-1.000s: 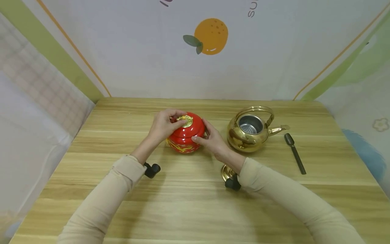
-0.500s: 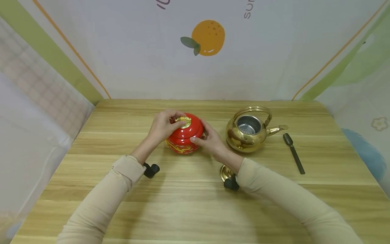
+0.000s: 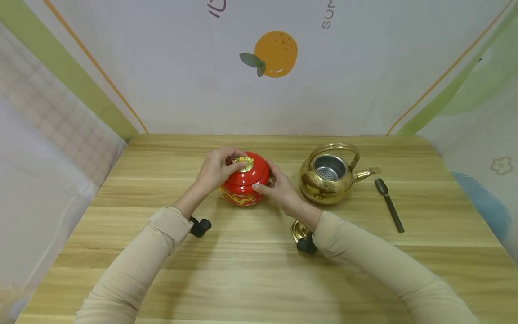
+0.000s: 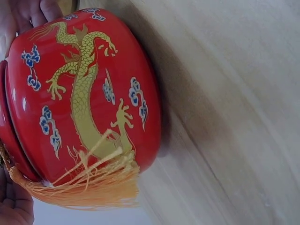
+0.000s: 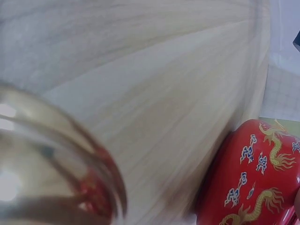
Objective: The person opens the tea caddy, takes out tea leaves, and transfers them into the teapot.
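Fruit-printed cloth point(image 3: 344, 81) backs the desk point(image 3: 243, 288) bearing a red jar point(image 3: 246, 183); the left hand point(image 3: 215, 168) pinches its gold top point(image 3: 248, 165), the right hand point(image 3: 283, 190) grips its side. Only the head view shows the dark spoon point(image 3: 390, 205).

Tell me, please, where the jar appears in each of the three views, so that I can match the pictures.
Head: the jar is near the centre, between the left hand and the right hand.
Left wrist: the jar fills most of the left half, turned sideways.
Right wrist: the jar is in the lower right corner, cut off by the frame.
Shared landmark: gold dragon art on red; I cannot tell whether it is the same dragon.
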The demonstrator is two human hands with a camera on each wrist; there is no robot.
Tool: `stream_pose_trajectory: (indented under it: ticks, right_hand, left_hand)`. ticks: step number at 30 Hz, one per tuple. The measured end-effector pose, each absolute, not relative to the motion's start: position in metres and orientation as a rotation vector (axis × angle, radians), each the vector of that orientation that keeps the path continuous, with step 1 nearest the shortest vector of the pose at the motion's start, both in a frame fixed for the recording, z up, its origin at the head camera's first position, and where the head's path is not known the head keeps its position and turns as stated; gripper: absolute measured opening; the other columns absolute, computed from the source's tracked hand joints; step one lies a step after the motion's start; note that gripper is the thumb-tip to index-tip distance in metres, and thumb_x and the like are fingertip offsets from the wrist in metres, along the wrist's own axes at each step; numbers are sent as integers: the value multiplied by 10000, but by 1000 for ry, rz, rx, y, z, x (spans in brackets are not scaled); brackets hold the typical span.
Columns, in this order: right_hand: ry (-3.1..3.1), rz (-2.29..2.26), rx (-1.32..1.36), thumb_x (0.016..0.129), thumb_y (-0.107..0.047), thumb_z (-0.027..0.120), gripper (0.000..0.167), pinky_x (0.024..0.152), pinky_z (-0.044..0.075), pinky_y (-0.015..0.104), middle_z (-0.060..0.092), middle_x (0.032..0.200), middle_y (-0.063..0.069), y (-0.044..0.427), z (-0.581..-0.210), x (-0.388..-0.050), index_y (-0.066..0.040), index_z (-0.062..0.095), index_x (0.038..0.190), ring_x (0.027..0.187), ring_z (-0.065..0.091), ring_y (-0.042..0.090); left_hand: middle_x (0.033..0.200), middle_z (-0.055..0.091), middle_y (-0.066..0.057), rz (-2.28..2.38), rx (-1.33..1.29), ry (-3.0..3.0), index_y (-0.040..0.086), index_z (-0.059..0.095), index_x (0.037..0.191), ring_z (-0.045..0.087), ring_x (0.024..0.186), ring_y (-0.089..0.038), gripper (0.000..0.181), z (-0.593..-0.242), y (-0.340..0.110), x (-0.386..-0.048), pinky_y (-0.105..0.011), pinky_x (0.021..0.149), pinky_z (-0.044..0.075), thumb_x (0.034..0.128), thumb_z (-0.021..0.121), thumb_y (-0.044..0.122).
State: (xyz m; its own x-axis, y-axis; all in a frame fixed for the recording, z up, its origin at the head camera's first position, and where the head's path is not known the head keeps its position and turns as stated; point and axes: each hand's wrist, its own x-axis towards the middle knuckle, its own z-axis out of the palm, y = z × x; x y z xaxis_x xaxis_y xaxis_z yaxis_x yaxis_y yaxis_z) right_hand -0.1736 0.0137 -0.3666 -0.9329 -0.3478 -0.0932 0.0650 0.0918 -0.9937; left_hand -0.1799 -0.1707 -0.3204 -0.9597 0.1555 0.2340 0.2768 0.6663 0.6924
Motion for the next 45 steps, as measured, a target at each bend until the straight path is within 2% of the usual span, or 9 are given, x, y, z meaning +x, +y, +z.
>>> stream_pose_trajectory:
  ticks: [8, 16, 22, 31, 39, 45]
  right_hand:
    - [2078, -1905, -284, 847, -21, 672, 825, 1140, 258, 373, 239, 1544, 117, 13, -367, -173, -40, 168, 1499, 1423, 215, 232]
    - [2069, -1924, -286, 841, -1, 670, 827, 1142, 251, 380, 244, 1540, 133, 13, -369, -173, -23, 165, 1496, 1420, 221, 242]
    - [2073, -1936, -281, 843, 14, 658, 813, 1144, 241, 385, 247, 1532, 162, 13, -369, -173, 1, 165, 1489, 1416, 226, 268]
    - [2067, -1952, -290, 838, 23, 660, 805, 1149, 230, 370, 260, 1530, 153, 12, -368, -172, -5, 186, 1487, 1418, 227, 240]
    - [2072, -1945, -312, 847, 22, 650, 797, 1150, 224, 395, 232, 1535, 175, 12, -367, -171, 22, 169, 1482, 1425, 199, 261]
    - [2070, -1949, -297, 847, 21, 651, 787, 1150, 230, 379, 256, 1531, 158, 12, -366, -171, 1, 189, 1484, 1422, 216, 246]
  left_hand:
    - [984, 709, -119, -1213, -389, -2656, 19, 692, 1023, 544, 795, -213, 212, -312, -174, -176, -281, 677, 450, 837, 707, 121]
    - [941, 702, -122, -1194, -381, -2633, 15, 688, 1030, 533, 760, -198, 221, -303, -193, -163, -209, 597, 420, 842, 706, 130]
    - [971, 705, -134, -1178, -308, -2638, 8, 684, 1031, 579, 786, -197, 225, -302, -217, -151, -157, 605, 449, 842, 707, 128]
    - [931, 694, -179, -1086, -234, -2646, -39, 685, 976, 578, 755, -211, 184, -316, -249, -134, -103, 603, 445, 821, 714, 54]
    - [889, 702, -170, -1000, -184, -2677, -31, 686, 958, 570, 727, -183, 179, -332, -271, -120, -112, 599, 439, 803, 729, 46]
    - [860, 702, -157, -956, -159, -2722, -27, 686, 955, 558, 714, -202, 183, -345, -281, -113, -147, 566, 437, 801, 734, 59]
